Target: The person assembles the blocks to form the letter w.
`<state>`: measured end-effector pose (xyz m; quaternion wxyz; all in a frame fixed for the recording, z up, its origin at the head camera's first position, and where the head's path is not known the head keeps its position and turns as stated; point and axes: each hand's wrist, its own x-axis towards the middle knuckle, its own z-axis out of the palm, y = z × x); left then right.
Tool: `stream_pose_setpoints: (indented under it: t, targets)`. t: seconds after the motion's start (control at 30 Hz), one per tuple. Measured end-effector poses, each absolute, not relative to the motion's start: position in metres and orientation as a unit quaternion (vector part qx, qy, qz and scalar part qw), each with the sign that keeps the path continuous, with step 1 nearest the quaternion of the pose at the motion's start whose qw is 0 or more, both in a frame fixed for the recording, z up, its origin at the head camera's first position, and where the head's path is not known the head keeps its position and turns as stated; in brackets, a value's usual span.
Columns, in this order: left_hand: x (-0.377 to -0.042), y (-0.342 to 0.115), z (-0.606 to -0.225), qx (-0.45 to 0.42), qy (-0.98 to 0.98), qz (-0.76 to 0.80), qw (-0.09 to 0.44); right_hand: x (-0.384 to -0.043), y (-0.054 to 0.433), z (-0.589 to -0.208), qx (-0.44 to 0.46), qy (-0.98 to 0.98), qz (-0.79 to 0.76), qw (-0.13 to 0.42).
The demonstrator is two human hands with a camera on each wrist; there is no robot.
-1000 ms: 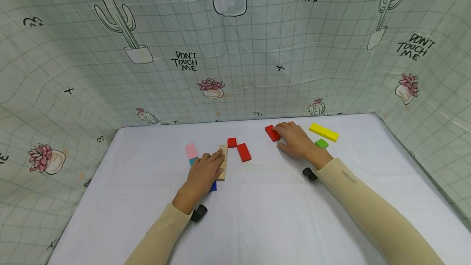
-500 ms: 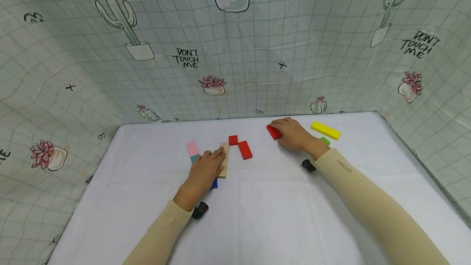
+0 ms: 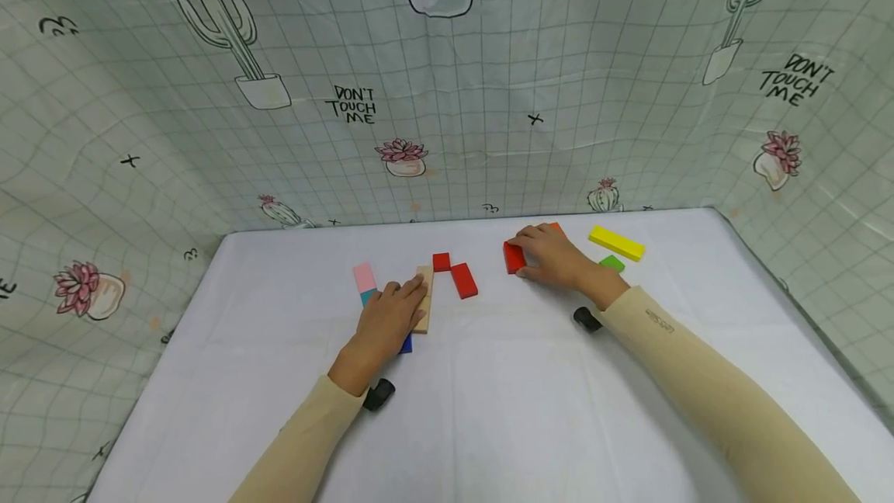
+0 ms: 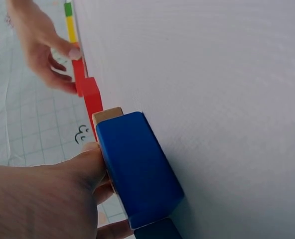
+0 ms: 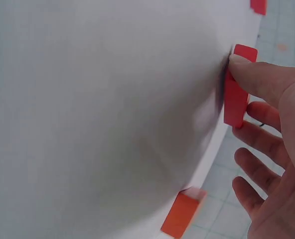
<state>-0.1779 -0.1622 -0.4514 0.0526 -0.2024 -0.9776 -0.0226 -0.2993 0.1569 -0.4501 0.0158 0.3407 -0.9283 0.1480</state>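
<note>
In the head view my left hand [image 3: 387, 320] rests over a row of plain wooden blocks [image 3: 422, 324], fingers laid across them. The left wrist view shows its thumb at a wooden block [image 4: 107, 115] behind a blue block [image 4: 140, 167]. A teal block [image 3: 368, 297] and a pink block [image 3: 364, 276] lie beyond that hand. Farther right, my right hand [image 3: 555, 258] pinches a red block [image 5: 235, 102] between thumb and fingers, close over the table. Between the hands lie a small red block [image 3: 441, 261] and a longer red block [image 3: 464, 280].
An orange block [image 5: 180, 214] lies behind the right hand. Right of it are a yellow block [image 3: 617, 244] and a green block [image 3: 612, 263]. The white table [image 3: 503, 410] meets a hanging patterned cloth [image 3: 461, 99] at its back edge.
The right hand's thumb and fingers have come around the red block, which has turned slightly. The left hand stays on the wooden blocks. The whole view has shifted a little.
</note>
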Motion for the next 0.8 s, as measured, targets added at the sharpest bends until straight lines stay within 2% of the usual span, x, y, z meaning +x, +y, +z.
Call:
stream_pose_setpoints:
  t: [0.37, 0.8]
  targets:
    - [-0.177, -0.162, -0.449, -0.201, -0.978, -0.025, 0.04, -0.262, 0.141, -0.442, 0.385, -0.906, 0.168, 0.046]
    - [-0.177, -0.162, -0.449, -0.198, -0.979, -0.025, 0.033, -0.225, 0.127, -0.45, 0.427, -0.888, 0.166, 0.044]
